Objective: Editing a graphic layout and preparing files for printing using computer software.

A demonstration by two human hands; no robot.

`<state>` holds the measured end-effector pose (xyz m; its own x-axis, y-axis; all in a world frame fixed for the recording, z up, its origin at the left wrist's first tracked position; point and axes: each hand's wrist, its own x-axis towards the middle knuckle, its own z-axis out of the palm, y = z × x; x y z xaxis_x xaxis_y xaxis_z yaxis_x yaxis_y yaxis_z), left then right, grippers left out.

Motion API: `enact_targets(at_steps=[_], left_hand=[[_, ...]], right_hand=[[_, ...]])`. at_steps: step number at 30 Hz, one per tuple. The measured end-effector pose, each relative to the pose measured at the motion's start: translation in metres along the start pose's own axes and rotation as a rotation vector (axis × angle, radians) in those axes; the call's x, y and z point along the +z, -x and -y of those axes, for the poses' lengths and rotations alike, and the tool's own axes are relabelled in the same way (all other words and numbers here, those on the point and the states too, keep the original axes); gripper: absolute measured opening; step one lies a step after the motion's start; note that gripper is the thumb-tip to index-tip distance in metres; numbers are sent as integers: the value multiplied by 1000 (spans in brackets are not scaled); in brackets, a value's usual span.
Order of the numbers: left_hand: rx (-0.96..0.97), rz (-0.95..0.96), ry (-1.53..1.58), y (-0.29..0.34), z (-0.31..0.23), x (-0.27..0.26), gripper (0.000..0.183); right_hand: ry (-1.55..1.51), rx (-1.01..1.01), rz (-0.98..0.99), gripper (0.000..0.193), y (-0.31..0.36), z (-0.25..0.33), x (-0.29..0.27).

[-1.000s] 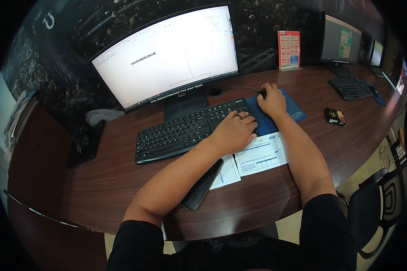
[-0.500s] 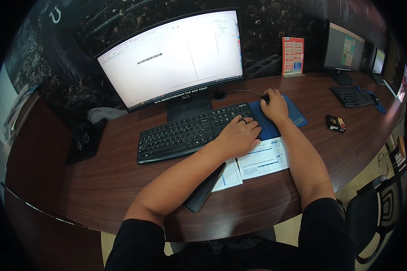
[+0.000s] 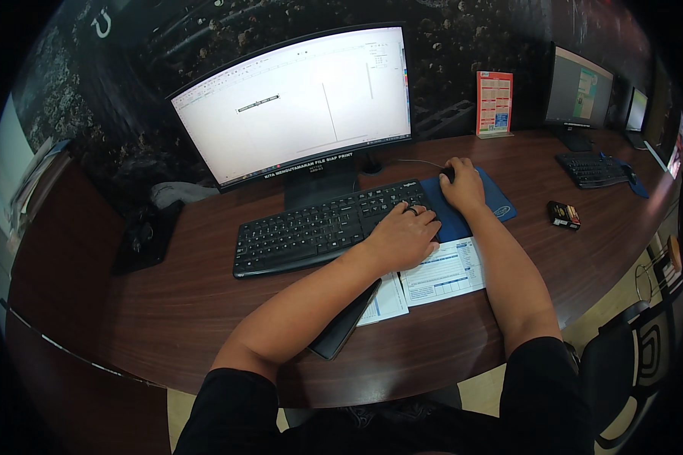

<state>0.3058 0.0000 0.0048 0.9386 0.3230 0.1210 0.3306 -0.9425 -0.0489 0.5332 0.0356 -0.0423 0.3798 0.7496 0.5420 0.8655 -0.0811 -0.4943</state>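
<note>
My left hand (image 3: 406, 235) rests over the number pad at the right end of a black keyboard (image 3: 303, 235), fingers bent and apart, a dark ring on one. It grips nothing; the keys under the fingertips are hidden. To its right, my right hand (image 3: 464, 186) is wrapped over a dark computer mouse (image 3: 448, 173), mostly covered by the fingers, on a blue mouse pad (image 3: 496, 199). Behind the keyboard stands a curved monitor (image 3: 296, 106), its screen mostly white with a small dark strip and a thin line.
Printed paper forms (image 3: 444, 271) and a dark, flat phone-like object (image 3: 341, 326) lie below my left forearm. To the right sit a small black box (image 3: 564, 215), a red desk calendar (image 3: 494, 104), and a second keyboard (image 3: 592, 168) with its monitor (image 3: 580, 87). A black chair (image 3: 622, 364) stands beyond the desk edge.
The whole view has shifted slightly, so the monitor sits a little lower. Both hands keep their places on the keyboard and mouse.
</note>
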Motion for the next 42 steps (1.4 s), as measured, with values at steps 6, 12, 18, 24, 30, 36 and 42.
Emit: enact_targets(at_steps=[6,12,18,24,30,36,42], left_hand=[[-12,24,-1,0,0,2,46],[-5,0,-4,1,1,3,48],[3,19,7,2,-1,-2,47],[3,17,15,1,-2,-1,47],[2,27,14,0,-2,-4,47],[-13,-41,12,13,0,-5,47],[4,-344,69,80,14,-28,47]], right_hand=[[-30,-8,15,32,0,0,1],[45,14,16,32,0,1,-1],[25,13,8,31,1,3,-2],[21,18,14,32,1,2,-2],[50,8,10,34,1,1,-2],[22,-52,-14,34,-1,-1,4],[26,6,12,31,3,3,-2]])
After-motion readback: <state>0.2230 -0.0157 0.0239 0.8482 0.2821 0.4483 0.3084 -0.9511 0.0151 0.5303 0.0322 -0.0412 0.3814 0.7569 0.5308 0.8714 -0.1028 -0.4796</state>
